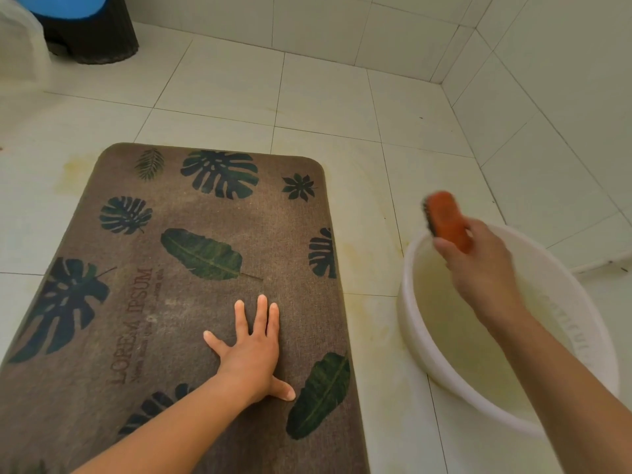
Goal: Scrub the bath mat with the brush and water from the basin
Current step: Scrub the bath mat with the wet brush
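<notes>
Currently the bath mat (191,313) lies flat on the tiled floor (325,97), leaf print up, and the left grip (254,354) presses down on its near-right part with palm flat and fingers spread, holding nothing. Just beside the bath mat's right edge stands the white basin (408,275), with pale, yellowish water (444,319) in it. The right grip (478,265) is curled round the orange brush (448,217), which hangs over the basin's far-left rim, bristles facing left and clear of the water; the blur on it suggests a quick move. The step in hand looks like wetting the brush or bringing it across. To do it well, the bristles should be loaded fully, carried low and promptly so little drips on the floor, and set down bristles-first ahead of the left grip. The flat palm should bear real weight, since a bath mat on smooth tile could slide under firm strokes.
</notes>
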